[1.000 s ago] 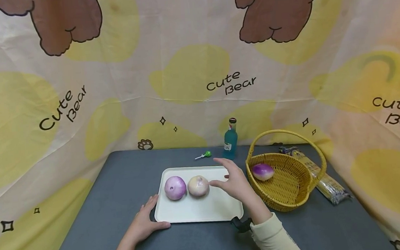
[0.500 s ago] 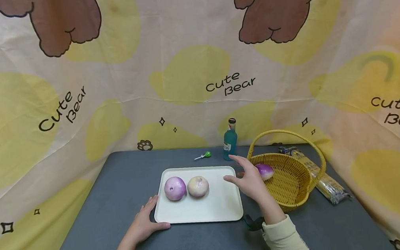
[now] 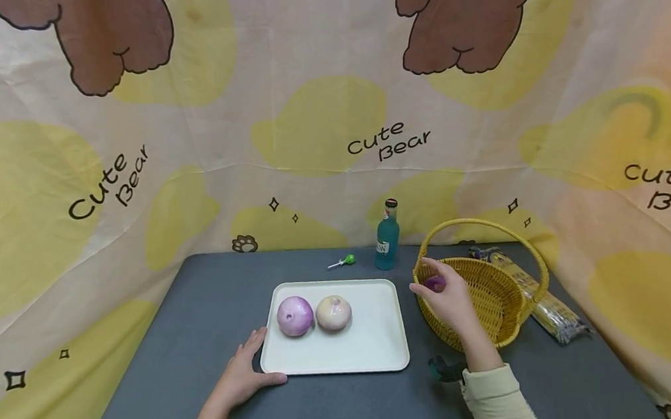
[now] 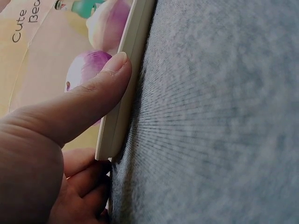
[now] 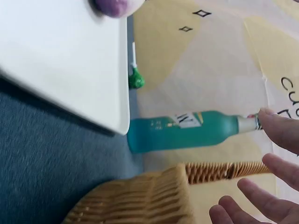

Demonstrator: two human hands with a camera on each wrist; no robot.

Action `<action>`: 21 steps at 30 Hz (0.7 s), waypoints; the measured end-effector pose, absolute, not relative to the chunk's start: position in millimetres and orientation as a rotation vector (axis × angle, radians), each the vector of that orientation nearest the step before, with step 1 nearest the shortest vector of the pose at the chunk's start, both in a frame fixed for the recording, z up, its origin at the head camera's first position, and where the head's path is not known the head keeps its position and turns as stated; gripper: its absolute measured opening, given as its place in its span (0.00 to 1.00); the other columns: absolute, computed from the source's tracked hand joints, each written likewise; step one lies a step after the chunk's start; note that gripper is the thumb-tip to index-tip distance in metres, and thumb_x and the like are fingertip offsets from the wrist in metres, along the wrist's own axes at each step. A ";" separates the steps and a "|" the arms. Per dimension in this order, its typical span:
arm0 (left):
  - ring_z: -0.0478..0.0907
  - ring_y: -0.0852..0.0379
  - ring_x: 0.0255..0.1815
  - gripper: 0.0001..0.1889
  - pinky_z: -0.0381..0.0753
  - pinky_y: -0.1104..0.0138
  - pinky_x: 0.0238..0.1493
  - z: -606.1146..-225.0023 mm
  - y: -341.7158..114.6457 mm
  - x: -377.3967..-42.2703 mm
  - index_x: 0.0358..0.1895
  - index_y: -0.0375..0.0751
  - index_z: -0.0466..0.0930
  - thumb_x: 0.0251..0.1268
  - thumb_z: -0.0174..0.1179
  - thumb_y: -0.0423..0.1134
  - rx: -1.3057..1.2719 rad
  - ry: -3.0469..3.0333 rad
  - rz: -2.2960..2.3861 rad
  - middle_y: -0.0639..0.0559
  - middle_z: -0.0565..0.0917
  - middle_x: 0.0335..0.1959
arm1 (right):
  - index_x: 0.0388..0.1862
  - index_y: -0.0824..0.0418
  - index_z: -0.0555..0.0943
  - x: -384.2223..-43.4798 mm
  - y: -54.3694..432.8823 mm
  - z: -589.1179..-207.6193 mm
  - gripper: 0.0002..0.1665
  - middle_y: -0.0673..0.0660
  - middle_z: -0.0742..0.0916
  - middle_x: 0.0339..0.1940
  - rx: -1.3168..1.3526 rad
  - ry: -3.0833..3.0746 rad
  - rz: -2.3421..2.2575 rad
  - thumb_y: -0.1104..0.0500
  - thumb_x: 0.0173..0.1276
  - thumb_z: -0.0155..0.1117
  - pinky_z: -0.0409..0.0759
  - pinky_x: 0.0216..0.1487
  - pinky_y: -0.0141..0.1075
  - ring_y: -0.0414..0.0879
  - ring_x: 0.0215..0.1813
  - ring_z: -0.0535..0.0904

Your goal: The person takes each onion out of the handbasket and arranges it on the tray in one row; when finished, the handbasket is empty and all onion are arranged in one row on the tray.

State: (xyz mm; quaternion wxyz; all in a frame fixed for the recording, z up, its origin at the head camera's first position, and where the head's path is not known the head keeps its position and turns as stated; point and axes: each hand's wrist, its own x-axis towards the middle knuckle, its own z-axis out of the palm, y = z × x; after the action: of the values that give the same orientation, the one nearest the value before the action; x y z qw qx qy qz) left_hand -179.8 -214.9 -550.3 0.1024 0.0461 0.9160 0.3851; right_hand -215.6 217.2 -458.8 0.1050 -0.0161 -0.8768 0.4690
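My left hand (image 3: 239,374) holds the near left corner of a white tray (image 3: 375,326). In the left wrist view the thumb (image 4: 93,93) presses on the tray's rim and the fingers bend along its side. Two onions rest on the tray: a purple onion (image 3: 294,316) at the left and a paler onion (image 3: 334,313) beside it. My right hand (image 3: 454,299) is over the left part of a yellow wicker basket (image 3: 502,301), fingers spread apart. Another purple onion (image 3: 435,283) lies in the basket, mostly hidden behind that hand.
A blue-green bottle (image 3: 386,238) stands behind the tray's far right corner. Left of it lies a green lollipop (image 3: 348,259). A long clear packet (image 3: 554,310) lies to the right of the basket, whose handle (image 3: 480,221) arches up. A printed cloth (image 3: 304,126) hangs behind the table.
My right hand has moved right, from beside the paler onion across the tray's right end to the basket, where it now covers most of the onion. The left hand stays at the tray corner.
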 end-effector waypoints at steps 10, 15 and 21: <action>0.41 0.23 0.79 0.62 0.46 0.30 0.74 -550.7 -213.6 -179.9 0.81 0.41 0.53 0.43 0.79 0.58 0.135 2.706 1.143 0.33 0.53 0.81 | 0.76 0.60 0.66 -222.4 254.1 -469.8 0.43 0.70 0.68 0.76 -0.187 -2.662 1.368 0.51 0.67 0.72 0.71 0.70 0.61 0.67 0.73 0.66; 0.42 0.25 0.80 0.62 0.46 0.30 0.74 -551.3 -213.4 -180.4 0.81 0.41 0.53 0.43 0.80 0.58 0.136 2.714 1.136 0.33 0.54 0.81 | 0.77 0.62 0.63 -227.0 267.1 -475.6 0.45 0.73 0.65 0.77 -0.249 -2.752 1.320 0.52 0.67 0.72 0.68 0.70 0.64 0.70 0.75 0.62; 0.44 0.25 0.80 0.62 0.47 0.31 0.74 -552.3 -213.4 -180.3 0.80 0.40 0.55 0.42 0.80 0.59 0.142 2.731 1.128 0.33 0.55 0.80 | 0.76 0.65 0.64 -231.4 274.3 -482.8 0.45 0.75 0.68 0.73 -0.272 -2.837 1.268 0.52 0.67 0.72 0.71 0.67 0.65 0.72 0.70 0.67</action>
State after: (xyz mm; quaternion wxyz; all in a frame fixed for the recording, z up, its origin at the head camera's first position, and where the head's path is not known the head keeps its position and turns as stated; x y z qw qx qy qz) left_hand -180.3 -213.4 -552.3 0.0916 0.0479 0.9193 0.3796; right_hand -231.4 274.3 -482.8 0.0112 -0.0872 -0.9095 0.4064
